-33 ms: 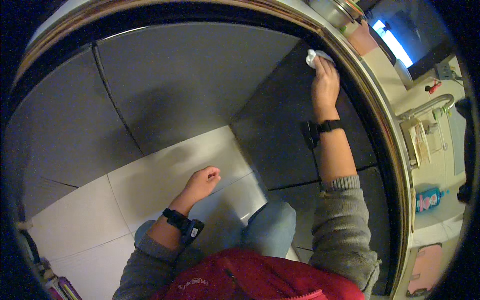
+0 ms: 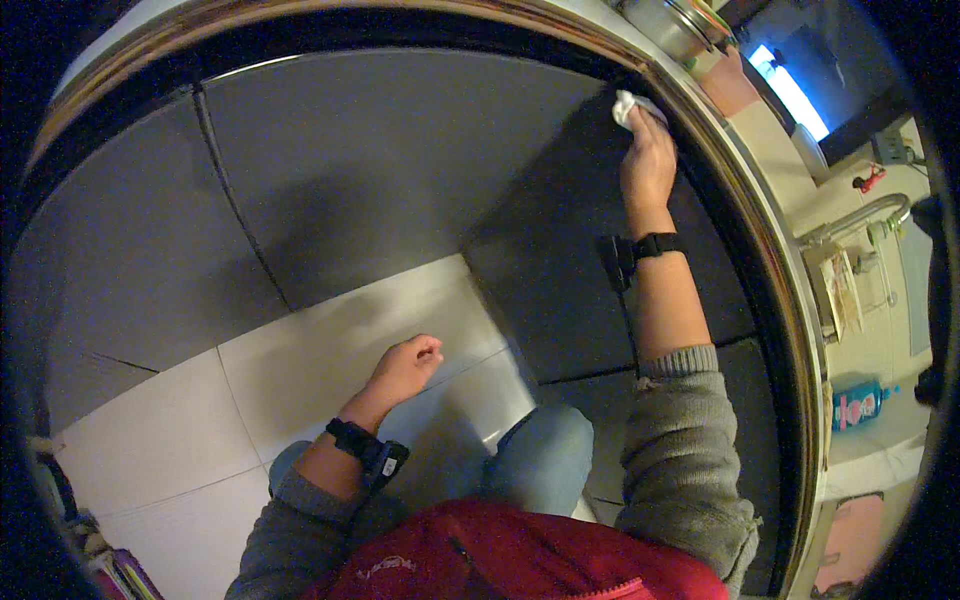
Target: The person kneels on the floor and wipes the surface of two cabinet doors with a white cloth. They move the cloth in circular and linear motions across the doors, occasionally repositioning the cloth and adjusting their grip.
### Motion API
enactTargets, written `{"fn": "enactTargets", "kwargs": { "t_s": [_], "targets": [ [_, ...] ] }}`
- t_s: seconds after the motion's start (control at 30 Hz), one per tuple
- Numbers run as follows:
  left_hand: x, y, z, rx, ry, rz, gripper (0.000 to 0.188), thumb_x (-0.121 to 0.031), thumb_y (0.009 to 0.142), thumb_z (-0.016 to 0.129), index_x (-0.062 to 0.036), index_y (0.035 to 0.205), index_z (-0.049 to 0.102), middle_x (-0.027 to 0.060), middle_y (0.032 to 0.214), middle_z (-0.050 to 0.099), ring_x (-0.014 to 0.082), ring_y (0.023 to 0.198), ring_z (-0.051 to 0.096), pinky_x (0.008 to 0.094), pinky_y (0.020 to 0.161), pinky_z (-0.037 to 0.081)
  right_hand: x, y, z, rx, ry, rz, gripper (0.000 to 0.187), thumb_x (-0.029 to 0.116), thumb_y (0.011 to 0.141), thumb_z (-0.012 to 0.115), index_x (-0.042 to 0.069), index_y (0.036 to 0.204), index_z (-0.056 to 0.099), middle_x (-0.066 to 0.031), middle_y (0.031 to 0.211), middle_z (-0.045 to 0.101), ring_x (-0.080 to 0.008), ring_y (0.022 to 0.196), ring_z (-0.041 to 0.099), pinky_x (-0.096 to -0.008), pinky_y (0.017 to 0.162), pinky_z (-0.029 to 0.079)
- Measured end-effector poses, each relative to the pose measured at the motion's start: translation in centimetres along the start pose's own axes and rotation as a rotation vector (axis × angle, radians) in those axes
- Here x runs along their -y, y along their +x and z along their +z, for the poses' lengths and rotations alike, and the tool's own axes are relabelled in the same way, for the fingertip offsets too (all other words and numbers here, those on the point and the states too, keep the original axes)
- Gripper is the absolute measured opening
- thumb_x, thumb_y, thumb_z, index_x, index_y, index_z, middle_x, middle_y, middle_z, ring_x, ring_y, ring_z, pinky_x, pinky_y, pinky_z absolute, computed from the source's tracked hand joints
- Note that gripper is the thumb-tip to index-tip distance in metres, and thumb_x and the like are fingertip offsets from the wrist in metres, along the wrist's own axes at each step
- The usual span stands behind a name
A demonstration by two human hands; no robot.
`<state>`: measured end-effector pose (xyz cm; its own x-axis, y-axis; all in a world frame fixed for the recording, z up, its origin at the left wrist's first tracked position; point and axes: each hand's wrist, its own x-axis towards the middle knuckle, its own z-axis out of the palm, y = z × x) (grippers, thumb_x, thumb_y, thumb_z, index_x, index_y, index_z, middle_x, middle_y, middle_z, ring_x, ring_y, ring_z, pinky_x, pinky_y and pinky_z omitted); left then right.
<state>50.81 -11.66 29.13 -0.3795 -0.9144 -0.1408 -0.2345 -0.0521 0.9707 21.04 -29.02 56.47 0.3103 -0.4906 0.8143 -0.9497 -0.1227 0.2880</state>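
My right hand (image 2: 650, 168) reaches far up to the right, its fingers closed on a crumpled white wipe (image 2: 626, 108); whether it is paper or cloth I cannot tell. The hand presses it to the dark grey cabinet front (image 2: 560, 180), at the corner just under the countertop edge. Part of the wipe is hidden behind the fingers. Low in the middle, my left hand (image 2: 405, 368) hovers over the pale floor tiles (image 2: 330, 365) with fingers curled in and nothing visible in them. Each wrist wears a black strap with a small device.
The countertop rim (image 2: 745, 190) curves round above the cabinets. On the right counter are a metal pot (image 2: 675, 30), a faucet (image 2: 850, 220), a blue bottle (image 2: 858, 405) and a pink board (image 2: 850, 545). My knee (image 2: 550, 445) is close to the right cabinet.
My right hand has moved the wipe slightly farther up along the cabinet's top corner. My left hand stays nearly still.
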Motion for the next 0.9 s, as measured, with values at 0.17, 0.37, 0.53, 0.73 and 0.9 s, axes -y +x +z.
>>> {"fn": "enactTargets", "kwargs": {
  "t_s": [0.17, 0.37, 0.53, 0.73, 0.9],
  "targets": [
    [1.3, -1.5, -2.4, -0.041, 0.060, 0.081, 0.028, -0.023, 0.085, 0.060, -0.0055, 0.106, 0.060, 0.0127, 0.096, 0.067, 0.0247, 0.088, 0.064, 0.0335, 0.078, 0.050, 5.2, 3.5, 5.5, -0.205, 0.454, 0.346, 0.029, 0.001, 0.084, 0.051, 0.002, 0.111, 0.061, -0.0177, 0.113, 0.062, -0.0336, 0.106, 0.058, -0.0371, 0.095, 0.043],
    [2.6, -2.6, -3.3, -0.013, 0.099, 0.070, 0.028, -0.026, 0.084, 0.060, -0.0064, 0.104, 0.061, 0.0138, 0.095, 0.066, 0.0272, 0.088, 0.064, 0.0358, 0.077, 0.050, 16.0, 4.6, 4.0, -0.399, 0.572, 0.110, 0.025, 0.003, 0.088, 0.054, 0.000, 0.112, 0.059, -0.0179, 0.120, 0.057, -0.0328, 0.112, 0.053, -0.0377, 0.097, 0.040],
    [1.6, -3.5, -4.4, -0.018, 0.184, 0.112, 0.028, -0.025, 0.084, 0.061, -0.0061, 0.105, 0.060, 0.0148, 0.097, 0.066, 0.0291, 0.090, 0.064, 0.0376, 0.078, 0.050, 28.8, 7.6, 0.0, -0.379, 0.706, -0.195, 0.032, -0.005, 0.075, 0.057, 0.001, 0.106, 0.060, -0.0157, 0.109, 0.056, -0.0343, 0.105, 0.051, -0.0414, 0.093, 0.040],
    [0.5, -4.0, -4.7, -0.037, 0.138, 0.137, 0.027, -0.024, 0.084, 0.062, -0.0052, 0.104, 0.060, 0.0154, 0.099, 0.066, 0.0303, 0.093, 0.063, 0.0388, 0.081, 0.050, 36.9, 9.3, -2.4, -0.362, 0.779, -0.447, 0.042, 0.000, 0.073, 0.060, -0.002, 0.115, 0.056, -0.0146, 0.120, 0.053, -0.0327, 0.115, 0.049, -0.0442, 0.101, 0.037],
    [1.1, -3.8, -5.0, -0.033, 0.174, 0.105, 0.027, -0.024, 0.084, 0.061, -0.0051, 0.104, 0.060, 0.0158, 0.100, 0.065, 0.0314, 0.094, 0.063, 0.0395, 0.081, 0.050, 32.0, 8.0, 0.2, -0.215, 0.669, -0.487, 0.053, 0.008, 0.070, 0.068, 0.000, 0.119, 0.052, -0.0182, 0.122, 0.052, -0.0336, 0.117, 0.048, -0.0459, 0.103, 0.036]
  ]
}}
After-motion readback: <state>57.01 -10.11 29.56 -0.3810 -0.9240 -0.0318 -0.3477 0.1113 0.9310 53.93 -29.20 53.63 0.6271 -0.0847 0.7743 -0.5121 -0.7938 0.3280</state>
